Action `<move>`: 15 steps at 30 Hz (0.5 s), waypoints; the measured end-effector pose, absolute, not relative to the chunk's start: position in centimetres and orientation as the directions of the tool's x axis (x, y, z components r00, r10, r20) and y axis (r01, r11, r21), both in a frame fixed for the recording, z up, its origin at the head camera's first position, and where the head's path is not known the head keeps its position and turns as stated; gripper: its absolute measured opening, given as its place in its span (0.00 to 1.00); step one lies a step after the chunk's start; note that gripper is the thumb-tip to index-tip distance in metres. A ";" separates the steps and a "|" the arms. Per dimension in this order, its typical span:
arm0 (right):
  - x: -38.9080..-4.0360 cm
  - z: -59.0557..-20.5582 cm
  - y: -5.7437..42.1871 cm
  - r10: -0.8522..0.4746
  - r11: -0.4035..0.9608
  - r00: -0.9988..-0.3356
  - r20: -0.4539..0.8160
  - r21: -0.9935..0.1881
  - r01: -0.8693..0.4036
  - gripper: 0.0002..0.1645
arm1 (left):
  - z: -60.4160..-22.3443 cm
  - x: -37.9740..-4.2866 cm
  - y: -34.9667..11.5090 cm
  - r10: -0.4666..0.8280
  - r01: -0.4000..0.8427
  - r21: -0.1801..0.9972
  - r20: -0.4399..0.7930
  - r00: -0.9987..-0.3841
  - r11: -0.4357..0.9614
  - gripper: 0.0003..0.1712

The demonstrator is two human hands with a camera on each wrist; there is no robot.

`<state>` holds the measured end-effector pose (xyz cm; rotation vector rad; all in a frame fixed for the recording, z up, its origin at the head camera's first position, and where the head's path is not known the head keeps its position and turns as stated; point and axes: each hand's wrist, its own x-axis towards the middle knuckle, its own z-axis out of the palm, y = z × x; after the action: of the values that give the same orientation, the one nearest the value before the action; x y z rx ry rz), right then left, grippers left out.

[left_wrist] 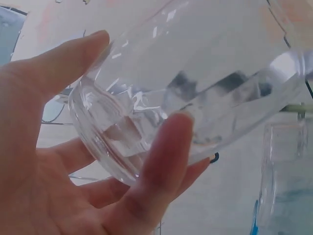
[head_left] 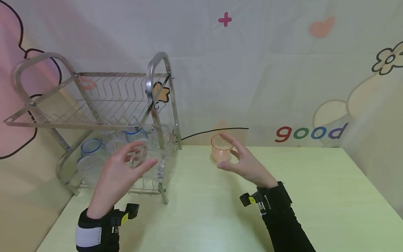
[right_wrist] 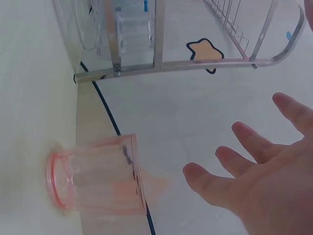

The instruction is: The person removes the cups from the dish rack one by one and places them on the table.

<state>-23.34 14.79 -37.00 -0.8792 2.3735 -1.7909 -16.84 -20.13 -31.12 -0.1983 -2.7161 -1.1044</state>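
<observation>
My left hand [head_left: 114,173] grips a clear glass [left_wrist: 146,98] by its thick base, thumb on one side and fingers round the other. The glass lies tilted on its side in front of the lower tier of the metal dish rack [head_left: 75,125]; whether it touches the rack cannot be told. On the table towards the back wall, a pink transparent cup [head_left: 221,154] stands upright. My right hand [head_left: 250,166] is just in front and to the right of this cup, fingers spread and holding nothing. In the right wrist view, a gap separates the fingertips from the cup [right_wrist: 98,178].
Several clear glasses and jars stand on the rack's lower tier, some with blue rims, such as a blue-rimmed glass [head_left: 92,147]. The upper wire tier [head_left: 116,101] overhangs them. A printed cloth [head_left: 252,77] hangs behind the pale green table [head_left: 195,217].
</observation>
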 end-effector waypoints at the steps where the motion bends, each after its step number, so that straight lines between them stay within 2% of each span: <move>1: -23.3 -37.0 14.6 -0.465 0.164 -0.833 0.300 -0.895 -0.414 0.51 | -31.1 -16.8 -20.1 0.046 0.200 0.683 0.237 -0.970 0.702 0.43; 10: -22.4 -36.4 13.0 -0.511 0.123 -0.792 0.333 -0.884 -0.451 0.53 | -30.8 -16.3 -19.5 0.021 0.205 0.722 0.255 -0.967 0.661 0.42; 15: -22.1 -36.5 12.6 -0.525 0.074 -0.774 0.354 -0.887 -0.456 0.55 | -30.9 -16.4 -18.9 0.048 0.191 0.808 0.199 -0.979 0.557 0.43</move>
<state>-22.15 12.56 -36.48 -1.0336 2.2584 -1.8273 -16.37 -18.91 -30.91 -0.2035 -2.6339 -1.3951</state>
